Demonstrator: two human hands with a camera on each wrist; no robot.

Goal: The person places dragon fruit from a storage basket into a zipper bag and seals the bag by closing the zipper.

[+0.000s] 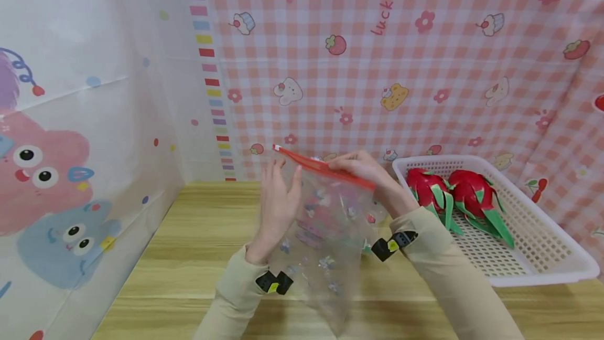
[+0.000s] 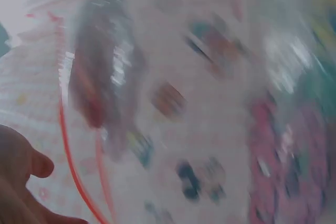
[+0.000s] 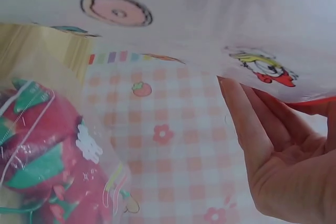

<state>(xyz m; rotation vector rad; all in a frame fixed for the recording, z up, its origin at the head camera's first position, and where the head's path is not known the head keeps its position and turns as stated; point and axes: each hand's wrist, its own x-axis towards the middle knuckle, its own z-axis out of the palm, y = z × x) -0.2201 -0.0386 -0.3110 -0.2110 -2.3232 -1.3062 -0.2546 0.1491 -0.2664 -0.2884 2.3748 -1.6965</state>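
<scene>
A clear zip bag [image 1: 325, 235] with small printed pictures and a red zip strip [image 1: 321, 168] hangs upright over the wooden table [image 1: 189, 256]. My left hand [image 1: 278, 198] holds the bag's left side near the top, thumb in front and fingers behind. My right hand [image 1: 365, 169] pinches the red strip at its right part. In the left wrist view the bag [image 2: 199, 103] fills the frame, blurred, with my left hand [image 2: 21, 166] at the lower left corner. The right wrist view shows my right hand [image 3: 273, 156] under the bag's edge [image 3: 252, 35].
A white slotted basket [image 1: 542, 277] stands on the table at the right, with two red dragon fruits [image 1: 424, 185] [image 1: 472, 190] in it. Patterned sheets wall in the back, left and right. Bare wood lies to the left of the hands.
</scene>
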